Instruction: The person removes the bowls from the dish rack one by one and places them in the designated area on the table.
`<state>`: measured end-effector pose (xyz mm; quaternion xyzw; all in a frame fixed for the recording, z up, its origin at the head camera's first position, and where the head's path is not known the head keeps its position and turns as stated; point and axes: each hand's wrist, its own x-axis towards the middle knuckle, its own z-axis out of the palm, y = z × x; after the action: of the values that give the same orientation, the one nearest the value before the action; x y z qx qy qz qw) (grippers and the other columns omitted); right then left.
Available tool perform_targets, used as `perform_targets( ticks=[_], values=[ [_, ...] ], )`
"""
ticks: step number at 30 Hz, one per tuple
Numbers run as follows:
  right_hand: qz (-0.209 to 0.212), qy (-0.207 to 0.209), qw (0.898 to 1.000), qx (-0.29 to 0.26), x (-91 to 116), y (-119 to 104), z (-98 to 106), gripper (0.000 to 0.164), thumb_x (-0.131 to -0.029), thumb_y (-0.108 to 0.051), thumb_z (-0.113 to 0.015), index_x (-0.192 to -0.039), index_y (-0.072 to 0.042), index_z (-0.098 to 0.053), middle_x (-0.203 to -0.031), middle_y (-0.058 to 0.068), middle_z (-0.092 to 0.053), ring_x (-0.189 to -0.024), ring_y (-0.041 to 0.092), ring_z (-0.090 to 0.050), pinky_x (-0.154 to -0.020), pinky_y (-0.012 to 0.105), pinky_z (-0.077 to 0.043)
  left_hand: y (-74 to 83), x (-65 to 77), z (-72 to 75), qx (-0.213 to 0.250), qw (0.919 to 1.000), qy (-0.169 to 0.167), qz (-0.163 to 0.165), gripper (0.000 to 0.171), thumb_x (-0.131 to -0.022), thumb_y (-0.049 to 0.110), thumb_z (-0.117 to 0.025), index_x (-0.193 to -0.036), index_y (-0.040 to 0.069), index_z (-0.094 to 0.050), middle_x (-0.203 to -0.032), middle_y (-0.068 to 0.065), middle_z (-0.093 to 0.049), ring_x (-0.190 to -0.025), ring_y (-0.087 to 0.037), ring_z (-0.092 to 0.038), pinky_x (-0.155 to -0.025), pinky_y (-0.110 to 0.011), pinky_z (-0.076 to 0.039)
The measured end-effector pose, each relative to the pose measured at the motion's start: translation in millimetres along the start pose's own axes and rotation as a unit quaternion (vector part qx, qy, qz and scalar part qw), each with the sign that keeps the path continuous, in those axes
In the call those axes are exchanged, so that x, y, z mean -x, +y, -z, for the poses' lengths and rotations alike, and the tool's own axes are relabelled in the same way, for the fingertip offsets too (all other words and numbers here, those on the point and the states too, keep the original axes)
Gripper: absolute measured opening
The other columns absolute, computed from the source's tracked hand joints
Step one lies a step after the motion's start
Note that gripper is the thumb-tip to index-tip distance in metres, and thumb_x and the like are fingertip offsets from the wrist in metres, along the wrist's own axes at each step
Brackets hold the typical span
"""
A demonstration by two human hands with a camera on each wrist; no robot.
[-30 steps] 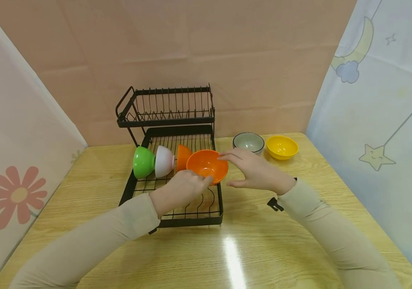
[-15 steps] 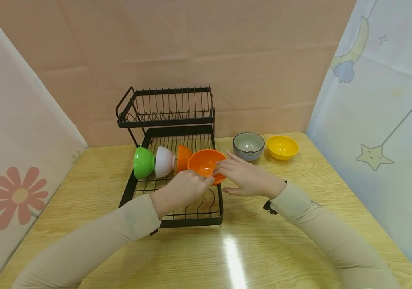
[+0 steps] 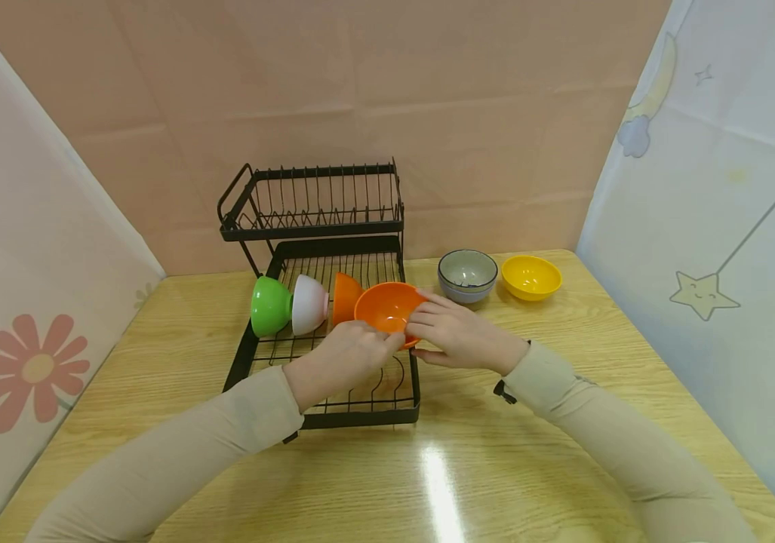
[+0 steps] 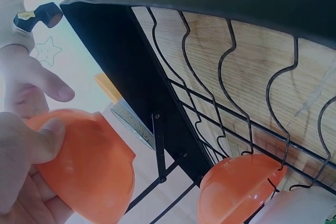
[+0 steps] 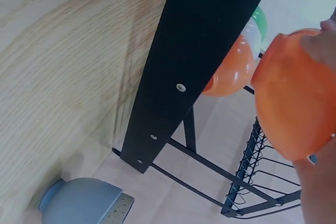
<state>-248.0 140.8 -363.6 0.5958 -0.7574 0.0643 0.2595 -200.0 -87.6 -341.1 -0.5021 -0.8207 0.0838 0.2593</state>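
An orange bowl (image 3: 383, 305) is held tilted above the right part of the drying rack (image 3: 360, 416), its inside facing up in the head view. My left hand (image 3: 346, 354) pinches its near rim, with the thumb on the outer wall in the left wrist view. My right hand (image 3: 462, 335) grips the right rim, fingers over the edge and thumb below. The bowl's outside fills much of the right wrist view. Left of it, a second orange bowl (image 3: 345, 296), a white bowl (image 3: 309, 304) and a green bowl (image 3: 269, 305) stand on their sides in the rack.
A grey bowl with a dark rim (image 3: 467, 268), seemingly stacked on another, stands at the back right of the table (image 3: 224, 483). Beside it is a yellow bowl (image 3: 531, 277). The rack's upper tier (image 3: 312, 230) rises at the back, before a pink cloth (image 3: 482, 121).
My right hand has moved left and slightly down, from beside the orange bowl onto its right rim. The left hand and the bowl have stayed nearly still.
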Motion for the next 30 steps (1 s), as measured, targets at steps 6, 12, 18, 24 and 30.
perform_targets(
  ticks=[6, 12, 18, 24, 30],
  values=[
    [0.016, 0.023, 0.999, 0.017, -0.2, 1.5, -2.7, 0.032, -0.073, -0.018, -0.085, -0.099, -0.008, -0.068, -0.101, 0.003, -0.071, -0.101, 0.020, -0.066, -0.105, 0.047, -0.042, 1.4, -1.5, 0.5, -0.006, 0.9999, 0.014, -0.002, 0.018, -0.088, 0.012, -0.071, -0.097, 0.009, -0.056, -0.060, 0.005, -0.059, -0.049, -0.010, -0.052, -0.051, -0.021, -0.048],
    [0.022, 0.036, 0.999, 0.021, 0.1, 2.4, -3.7, 0.028, -0.074, -0.017, -0.083, -0.095, -0.009, -0.066, -0.098, 0.002, -0.070, -0.096, 0.018, -0.065, -0.102, 0.043, -0.044, 1.9, -1.5, 2.3, -0.002, 0.9999, 0.014, -0.004, 0.018, -0.088, 0.013, -0.071, -0.097, 0.009, -0.056, -0.060, 0.004, -0.058, -0.050, -0.010, -0.051, -0.051, -0.021, -0.048],
    [0.024, 0.045, 0.999, 0.013, 0.0, 1.8, -1.7, 0.027, -0.074, -0.016, -0.083, -0.094, -0.010, -0.065, -0.096, 0.001, -0.069, -0.095, 0.018, -0.063, -0.099, 0.041, -0.045, 1.1, -2.0, 2.9, -0.002, 0.9998, 0.019, -0.004, 0.016, -0.090, 0.013, -0.070, -0.097, 0.010, -0.056, -0.061, 0.004, -0.059, -0.050, -0.010, -0.053, -0.051, -0.021, -0.048],
    [0.026, 0.048, 0.999, 0.006, 0.7, 1.3, -1.6, 0.019, -0.080, -0.014, -0.078, -0.093, -0.012, -0.064, -0.094, 0.001, -0.067, -0.093, 0.020, -0.062, -0.097, 0.040, -0.045, 0.7, -2.1, 3.7, 0.005, 0.9997, 0.023, -0.006, 0.018, -0.089, 0.012, -0.070, -0.098, 0.009, -0.055, -0.060, 0.004, -0.058, -0.049, -0.010, -0.052, -0.050, -0.022, -0.048],
    [0.027, 0.051, 0.998, 0.004, 1.0, 0.6, -0.7, 0.018, -0.081, -0.014, -0.077, -0.093, -0.012, -0.064, -0.094, 0.001, -0.067, -0.093, 0.022, -0.062, -0.097, 0.039, -0.045, 0.2, -2.9, 5.1, 0.007, 0.9997, 0.021, -0.008, 0.017, -0.089, 0.013, -0.070, -0.095, 0.010, -0.055, -0.060, 0.004, -0.057, -0.049, -0.010, -0.051, -0.050, -0.021, -0.047]
  ],
)
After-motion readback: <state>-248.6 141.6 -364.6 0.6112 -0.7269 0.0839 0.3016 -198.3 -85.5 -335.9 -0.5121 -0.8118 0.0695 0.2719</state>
